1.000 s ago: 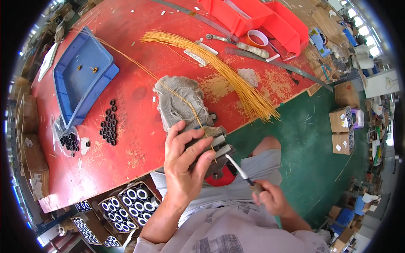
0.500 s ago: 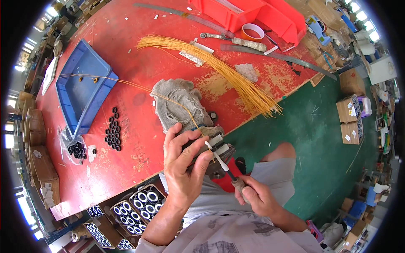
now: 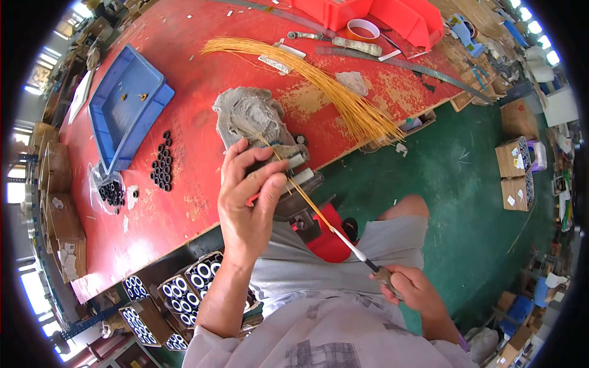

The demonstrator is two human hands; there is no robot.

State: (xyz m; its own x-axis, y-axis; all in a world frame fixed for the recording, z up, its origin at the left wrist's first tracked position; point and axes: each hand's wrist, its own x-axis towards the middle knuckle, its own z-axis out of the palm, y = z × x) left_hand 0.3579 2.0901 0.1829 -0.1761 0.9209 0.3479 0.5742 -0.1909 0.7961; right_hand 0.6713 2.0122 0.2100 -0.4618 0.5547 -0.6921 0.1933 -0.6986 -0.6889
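Observation:
My right hand [image 3: 414, 288] grips a tool [image 3: 385, 281] with a wrapped handle, a dark shaft and a white tapered tip. From that tip a doubled yellow strand [image 3: 314, 208] runs taut up and left. My left hand [image 3: 248, 199] pinches the strand's upper part between thumb and fingers, beside a small vise [image 3: 304, 218] at the bench edge. Pale jaw pads [image 3: 304, 178] show on the vise. Just beyond my left fingers lies a crumpled grey knitted cloth or glove [image 3: 248, 116]. My fingertips partly hide the strand's far end.
A bundle of yellow strands [image 3: 313, 76] lies across the red bench [image 3: 190, 67]. Left are a blue tray [image 3: 126, 113], black rings [image 3: 161, 162] and a plastic bag of rings [image 3: 110, 191]. Red bins [image 3: 399, 21] and a tape roll [image 3: 363, 29] stand at the back; boxes of white-rimmed tubes [image 3: 181, 297] sit below.
My right hand has pulled the tool down and right, away from the vise, stretching the yellow strand between. My left hand has shifted slightly left; the strand's long tail no longer crosses the tray.

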